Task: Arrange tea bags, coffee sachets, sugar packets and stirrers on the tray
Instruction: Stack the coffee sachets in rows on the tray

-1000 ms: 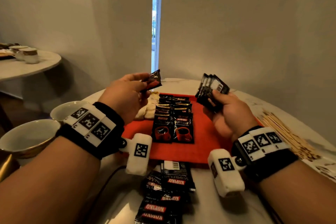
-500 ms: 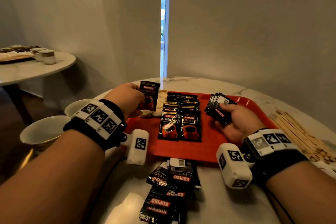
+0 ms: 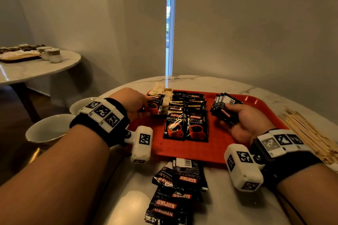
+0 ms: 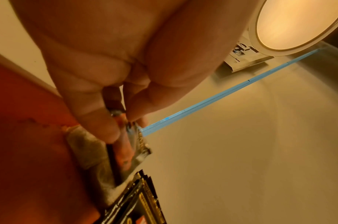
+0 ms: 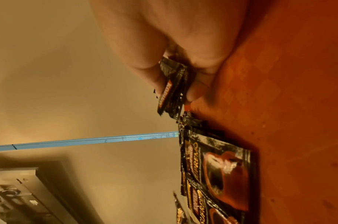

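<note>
A red tray [image 3: 215, 144] lies on the round marble table. Two overlapping rows of black coffee sachets [image 3: 186, 120] run down its middle. My left hand [image 3: 135, 104] pinches one coffee sachet [image 3: 155, 105] at the tray's left side, just over pale tea bags [image 3: 164, 93]; the left wrist view shows that sachet [image 4: 131, 145] between thumb and fingers above the tea bags [image 4: 91, 153]. My right hand [image 3: 243, 118] grips a fanned stack of sachets [image 3: 224, 106] low over the tray's right part, also seen as a stack [image 5: 172, 91] in the right wrist view.
A loose heap of coffee sachets [image 3: 177, 192] lies on the table in front of the tray. Wooden stirrers [image 3: 311, 133] are piled at the right. Two white cups [image 3: 47, 131] stand at the left edge. A second table [image 3: 36, 67] with cups stands far left.
Both hands have come down from mid-air toward the tray. The left hand's single sachet now sits low beside the rows; the right hand's stack has dropped close to the tray.
</note>
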### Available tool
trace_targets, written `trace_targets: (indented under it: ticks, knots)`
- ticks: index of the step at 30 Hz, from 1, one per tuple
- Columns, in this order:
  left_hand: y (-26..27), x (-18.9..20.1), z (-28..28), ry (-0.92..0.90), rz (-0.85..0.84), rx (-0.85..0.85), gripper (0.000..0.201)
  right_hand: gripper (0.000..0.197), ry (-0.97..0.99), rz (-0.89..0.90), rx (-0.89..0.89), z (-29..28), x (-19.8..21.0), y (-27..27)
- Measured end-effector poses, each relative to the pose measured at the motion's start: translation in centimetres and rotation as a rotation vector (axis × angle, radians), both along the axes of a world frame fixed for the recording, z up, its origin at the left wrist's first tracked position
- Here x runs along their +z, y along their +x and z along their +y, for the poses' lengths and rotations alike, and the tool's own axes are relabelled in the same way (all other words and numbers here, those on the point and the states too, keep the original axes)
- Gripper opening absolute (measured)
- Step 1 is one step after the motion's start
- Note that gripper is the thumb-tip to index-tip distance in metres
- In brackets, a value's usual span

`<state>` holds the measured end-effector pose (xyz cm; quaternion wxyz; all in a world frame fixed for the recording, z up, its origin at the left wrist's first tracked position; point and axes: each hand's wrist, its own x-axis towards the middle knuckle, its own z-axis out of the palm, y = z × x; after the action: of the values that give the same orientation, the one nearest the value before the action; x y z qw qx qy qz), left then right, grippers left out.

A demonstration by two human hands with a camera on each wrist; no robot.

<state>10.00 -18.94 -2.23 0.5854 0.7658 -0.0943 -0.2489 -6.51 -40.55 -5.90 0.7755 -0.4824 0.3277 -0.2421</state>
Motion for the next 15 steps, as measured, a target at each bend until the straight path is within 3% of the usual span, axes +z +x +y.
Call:
trace_targets:
  ticks: [6,15]
  knots:
    - [-0.27,0.37,0.17,-0.025,0.069,0.029,0.022,0.032,-0.004,0.005,-0.017,0.23,0.22,-0.03]
    - [-0.20,0.63,0.51,0.037,-0.028,-0.021,0.011,0.035,-0.018,0.007,-0.011,0.13,0.04,0.12]
